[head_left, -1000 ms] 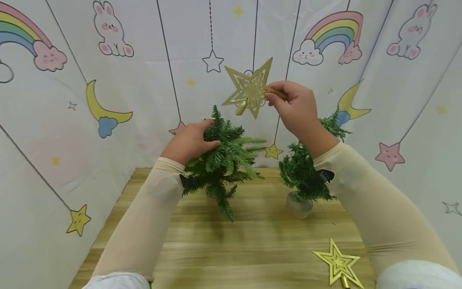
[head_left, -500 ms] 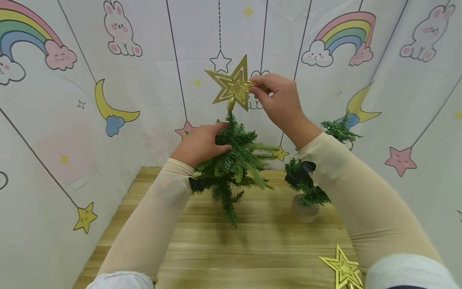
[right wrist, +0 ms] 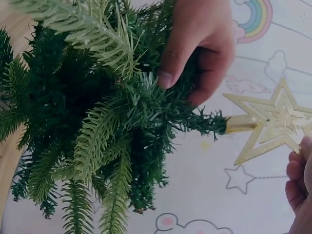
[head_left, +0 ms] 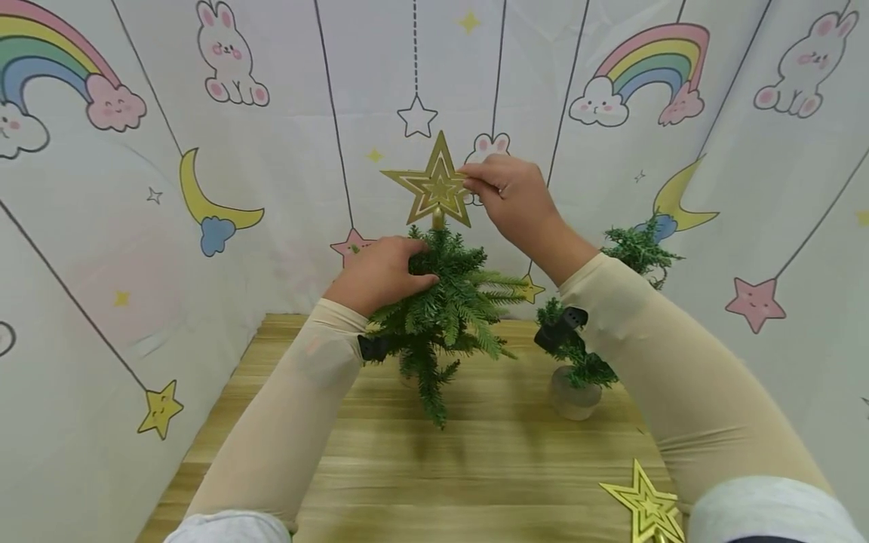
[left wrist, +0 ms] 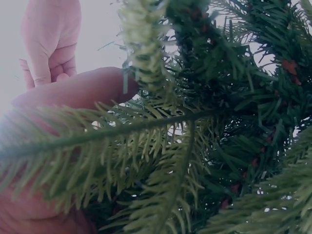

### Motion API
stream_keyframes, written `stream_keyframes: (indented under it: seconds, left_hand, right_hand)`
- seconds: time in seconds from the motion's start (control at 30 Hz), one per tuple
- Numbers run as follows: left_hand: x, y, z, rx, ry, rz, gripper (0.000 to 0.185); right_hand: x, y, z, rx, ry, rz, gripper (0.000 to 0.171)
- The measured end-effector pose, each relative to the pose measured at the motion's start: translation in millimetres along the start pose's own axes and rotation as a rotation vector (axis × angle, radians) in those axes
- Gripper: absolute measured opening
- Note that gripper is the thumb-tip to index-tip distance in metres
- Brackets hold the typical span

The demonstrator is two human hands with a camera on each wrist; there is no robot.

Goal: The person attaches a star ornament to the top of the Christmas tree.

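Observation:
A small green artificial tree (head_left: 444, 309) stands on the wooden table (head_left: 475, 467). My left hand (head_left: 380, 271) grips its upper branches just below the tip; its thumb (left wrist: 73, 90) shows among the needles, and the same left hand (right wrist: 200, 44) is curled round the tree (right wrist: 97, 122). A gold star topper (head_left: 434, 187) stands upright with its stem at the tree's tip. My right hand (head_left: 505, 196) pinches the star's right point. The star (right wrist: 273, 124) meets the tip branch sideways in the right wrist view, my right fingers (right wrist: 300, 190) at its edge.
A second small tree (head_left: 597, 332) in a pale round pot (head_left: 573, 396) stands at the right, partly behind my right forearm. Another gold star (head_left: 645, 505) lies at the table's near right. Cartoon-printed fabric walls close in the back and sides.
My right hand turned the star from tilted to upright and lowered it onto the tree's tip. The left hand kept its grip on the tree.

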State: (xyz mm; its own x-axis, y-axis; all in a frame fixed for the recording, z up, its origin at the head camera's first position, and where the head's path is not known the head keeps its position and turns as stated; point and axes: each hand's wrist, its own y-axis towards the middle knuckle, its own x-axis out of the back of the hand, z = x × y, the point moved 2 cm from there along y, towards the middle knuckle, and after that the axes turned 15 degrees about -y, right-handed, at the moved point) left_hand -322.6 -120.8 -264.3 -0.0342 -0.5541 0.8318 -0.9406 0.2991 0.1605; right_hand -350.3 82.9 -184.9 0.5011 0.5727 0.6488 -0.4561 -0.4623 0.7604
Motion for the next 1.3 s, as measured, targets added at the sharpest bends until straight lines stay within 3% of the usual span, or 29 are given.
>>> stream_keyframes:
  seconds: [0.27,0.37,0.67,0.83,0.93,1.03,1.2,1.3]
  left_hand:
    - [0.3,-2.3,1.2,-0.008,-0.001,-0.016,0.057]
    - [0.4,-2.1,0.2,-0.013,0.003,-0.016,0.059]
    - [-0.8,-2.4,3.8,-0.049,-0.011,-0.006,0.058]
    - [-0.6,-0.3,7.7,-0.022,-0.028,-0.009,0.059]
    - [0.3,1.9,13.4,-0.01,-0.039,-0.01,0.06]
    - [2.9,4.0,20.7,-0.009,-0.038,-0.016,0.059]
    - [8.6,5.0,30.5,0.036,-0.061,-0.027,0.058]
    - [11.0,5.3,34.1,0.041,-0.086,-0.043,0.056]
  right_hand:
    - [-2.8,-1.4,1.1,-0.037,0.029,0.026,0.025]
    - [-1.9,-1.2,0.8,-0.03,-0.008,0.029,0.028]
    - [2.2,-4.9,0.5,-0.073,-0.059,0.113,0.057]
    - [13.8,-19.7,0.8,-0.142,-0.034,0.105,0.065]
    - [25.2,-41.2,4.5,-0.116,0.007,0.063,0.062]
    - [36.3,-73.4,10.9,-0.027,0.023,0.008,0.058]
    - [46.7,-146.5,20.4,0.111,0.032,-0.078,0.049]
    - [45.3,-195.8,20.3,0.11,0.03,-0.109,0.047]
